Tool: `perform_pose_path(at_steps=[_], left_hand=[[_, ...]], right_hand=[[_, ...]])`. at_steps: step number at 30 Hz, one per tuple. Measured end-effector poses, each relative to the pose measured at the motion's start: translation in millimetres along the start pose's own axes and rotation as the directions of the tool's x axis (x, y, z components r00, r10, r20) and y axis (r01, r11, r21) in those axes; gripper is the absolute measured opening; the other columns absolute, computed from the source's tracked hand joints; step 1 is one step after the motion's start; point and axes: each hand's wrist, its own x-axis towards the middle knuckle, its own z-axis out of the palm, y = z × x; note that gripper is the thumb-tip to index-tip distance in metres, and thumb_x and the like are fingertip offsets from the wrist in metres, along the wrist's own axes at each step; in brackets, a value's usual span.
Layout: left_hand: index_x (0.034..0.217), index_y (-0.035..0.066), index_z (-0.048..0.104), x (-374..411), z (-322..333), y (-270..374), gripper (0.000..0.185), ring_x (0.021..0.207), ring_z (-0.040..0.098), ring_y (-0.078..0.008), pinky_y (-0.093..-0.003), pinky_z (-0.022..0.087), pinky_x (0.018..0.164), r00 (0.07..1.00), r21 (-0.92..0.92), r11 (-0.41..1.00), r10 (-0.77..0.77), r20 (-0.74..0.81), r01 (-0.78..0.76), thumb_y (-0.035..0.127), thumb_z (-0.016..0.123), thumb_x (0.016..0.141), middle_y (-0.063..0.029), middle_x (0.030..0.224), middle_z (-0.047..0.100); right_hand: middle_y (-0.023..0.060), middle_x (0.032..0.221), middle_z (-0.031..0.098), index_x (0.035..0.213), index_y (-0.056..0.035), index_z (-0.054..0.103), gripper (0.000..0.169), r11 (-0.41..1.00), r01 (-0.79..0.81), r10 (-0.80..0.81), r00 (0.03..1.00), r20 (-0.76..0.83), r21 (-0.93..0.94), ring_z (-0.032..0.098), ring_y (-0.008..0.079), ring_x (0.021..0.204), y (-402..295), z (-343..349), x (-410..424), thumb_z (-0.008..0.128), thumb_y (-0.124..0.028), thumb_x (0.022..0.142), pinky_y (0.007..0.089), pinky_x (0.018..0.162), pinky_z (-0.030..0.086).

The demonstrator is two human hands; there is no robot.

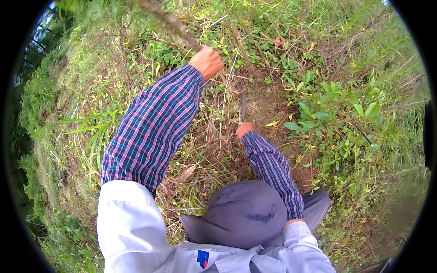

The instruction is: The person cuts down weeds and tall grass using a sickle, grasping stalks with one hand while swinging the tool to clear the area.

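Observation:
My left hand is closed around a brown woody stem that runs up to the top left, where its leafy end blurs. Below the fist, the lower part of the stem slants down towards the ground. Nearer to me, my right hand grips a hand tool with a dark metal blade, possibly a sickle or machete. Its handle is hidden in my fist. The far end of the blade is at the stem's base, close to the soil; whether they touch I cannot tell.
A leafy shrub grows right of my right hand. Dry cut grass and reddish bare soil lie between my arms. My bent knee in grey trousers is close below. Long-bladed grass stands at left.

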Motion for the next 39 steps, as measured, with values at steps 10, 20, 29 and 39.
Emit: perform_pose_path(at_steps=[10, 20, 29, 39], left_hand=[[0.075, 0.011, 0.049, -124, 70, 26, 0.030, 0.049, 0.048, -0.0140, -0.0307, 0.035, 0.045, 0.959, -0.291, 0.914, -0.264, 0.106, 0.284, 0.037, 0.044, 0.089, -0.0020, 0.057, 0.049], [0.087, 0.007, 0.048, -132, 104, 27, 0.033, 0.066, 0.061, -0.0299, -0.0419, 0.049, 0.060, 0.820, -0.534, 0.649, -0.266, 0.507, 0.542, 0.039, 0.044, 0.089, -0.0142, 0.077, 0.061], [0.088, 0.007, 0.049, -133, 87, 23, 0.037, 0.063, 0.061, -0.0268, -0.0400, 0.048, 0.056, 0.817, -0.522, 0.668, -0.238, 0.525, 0.530, 0.043, 0.040, 0.090, -0.0118, 0.070, 0.061], [0.090, 0.005, 0.051, -194, 56, 114, 0.042, 0.067, 0.062, -0.0311, -0.0432, 0.048, 0.059, 0.715, -0.512, 0.514, -0.362, 0.598, 0.689, 0.046, 0.042, 0.089, -0.0154, 0.071, 0.063]], right_hand=[[0.0265, 0.083, 0.059, 0.083, 0.0020, 0.061, 0.036, 0.967, 0.045, -0.001, 0.985, -0.174, 0.252, 0.057, 0.0399, 0.082, -8, 14, -54, 0.041, -0.026, 0.090, 0.0465, 0.071, 0.044], [0.0145, 0.079, 0.063, 0.088, 0.0040, 0.062, 0.035, 0.492, 0.492, -0.209, 0.868, 0.451, -0.718, 0.061, 0.0270, 0.072, -38, -16, 48, 0.039, -0.022, 0.092, 0.0400, 0.064, 0.048], [0.0164, 0.071, 0.061, 0.083, 0.0004, 0.060, 0.035, 0.966, 0.248, -0.248, 0.969, 0.009, -0.067, 0.060, 0.0329, 0.072, 2, 21, 31, 0.042, -0.029, 0.091, 0.0398, 0.059, 0.047], [0.0226, 0.068, 0.058, 0.082, 0.0013, 0.062, 0.038, 0.907, 0.176, -0.076, 0.962, -0.262, 0.383, 0.060, 0.0340, 0.073, 178, 19, -232, 0.048, -0.034, 0.088, 0.0417, 0.063, 0.045]])
